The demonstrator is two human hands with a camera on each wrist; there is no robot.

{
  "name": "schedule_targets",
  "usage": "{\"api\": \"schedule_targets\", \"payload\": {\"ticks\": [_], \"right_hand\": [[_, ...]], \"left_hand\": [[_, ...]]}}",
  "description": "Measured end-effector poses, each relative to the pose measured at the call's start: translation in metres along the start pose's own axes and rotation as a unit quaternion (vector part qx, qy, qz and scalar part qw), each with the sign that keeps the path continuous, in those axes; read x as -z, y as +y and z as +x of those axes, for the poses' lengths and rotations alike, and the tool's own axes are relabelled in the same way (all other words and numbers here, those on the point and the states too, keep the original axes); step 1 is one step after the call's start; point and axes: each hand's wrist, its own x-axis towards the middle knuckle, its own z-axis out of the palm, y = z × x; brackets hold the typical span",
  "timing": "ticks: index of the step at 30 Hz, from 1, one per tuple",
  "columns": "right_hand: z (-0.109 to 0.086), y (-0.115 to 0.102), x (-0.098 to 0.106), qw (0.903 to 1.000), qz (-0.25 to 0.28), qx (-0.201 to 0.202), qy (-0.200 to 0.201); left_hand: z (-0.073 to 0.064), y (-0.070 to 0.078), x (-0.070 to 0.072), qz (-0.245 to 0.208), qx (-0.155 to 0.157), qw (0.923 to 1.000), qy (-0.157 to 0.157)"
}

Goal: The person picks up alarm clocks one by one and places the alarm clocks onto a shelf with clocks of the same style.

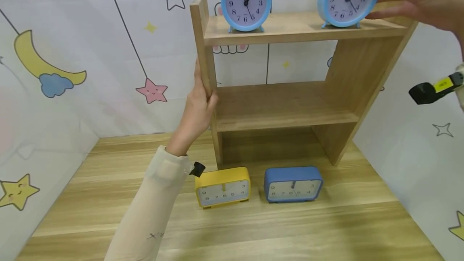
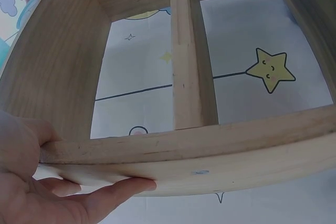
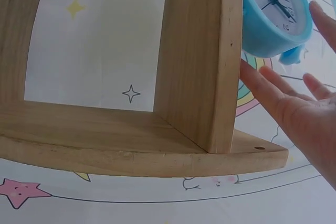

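Note:
My left hand [image 1: 198, 110] grips the left side panel of a wooden shelf [image 1: 286, 114]; the left wrist view shows the thumb and fingers on different sides of the board. On the top board, at the right, stands a light blue twin-bell alarm clock [image 1: 347, 1]. Beside its right edge is my right hand [image 1: 422, 1], fingers spread and fairly straight, one fingertip over the edge of the dial. In the right wrist view, those fingers [image 3: 273, 90] lie around the clock without closing on it. A matching light blue alarm clock [image 1: 246, 3] stands upright at the top left.
A yellow rectangular clock [image 1: 222, 187] and a blue rectangular clock [image 1: 293, 184] stand on the wood-grain table [image 1: 275, 233] in front of the shelf. Cloth walls [image 1: 108, 51] with stars and a moon enclose the back and both sides.

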Motion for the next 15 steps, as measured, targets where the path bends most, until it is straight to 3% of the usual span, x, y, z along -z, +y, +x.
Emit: {"api": "schedule_targets", "payload": {"ticks": [3, 8, 12, 15], "right_hand": [[-0.006, -0.001, -0.001, 0.999, -0.041, 0.015, 0.013], [-0.018, -0.001, -0.004, 0.996, -0.062, 0.033, 0.055], [-0.033, 0.003, -0.008, 0.9919, -0.052, 0.066, 0.095], [-0.043, 0.007, -0.011, 0.9884, -0.014, 0.098, 0.115]], "left_hand": [[0.0, 0.001, 0.0, -0.002, -0.001, 1.0, 0.002], [0.0, 0.001, 0.0, -0.007, 0.002, 0.9999, 0.008], [0.0, 0.001, -0.001, -0.005, 0.006, 1.0, 0.004], [0.001, 0.0, -0.001, -0.004, 0.007, 1.0, 0.001]]}}
